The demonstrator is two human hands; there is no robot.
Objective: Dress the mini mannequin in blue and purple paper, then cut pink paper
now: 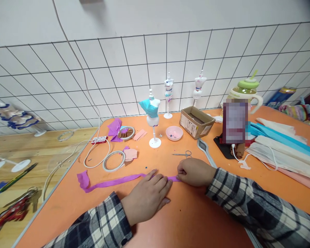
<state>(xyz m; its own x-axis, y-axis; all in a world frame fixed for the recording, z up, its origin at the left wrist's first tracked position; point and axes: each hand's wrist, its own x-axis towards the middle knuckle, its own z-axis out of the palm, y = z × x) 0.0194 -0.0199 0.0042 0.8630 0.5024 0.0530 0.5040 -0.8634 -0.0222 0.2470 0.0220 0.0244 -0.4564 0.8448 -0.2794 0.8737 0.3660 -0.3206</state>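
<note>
Checked sleeve (100, 220); left hand (147, 197) rests over narrow purple strip (116, 182), end crumpled.

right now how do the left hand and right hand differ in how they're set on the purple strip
The left hand lies palm down with fingers extended across the purple strip; the right hand is curled up, fingers bent. The left hand rests partway along the strip, while the right hand is at its right end. Both emerge from plaid sleeves.
</note>
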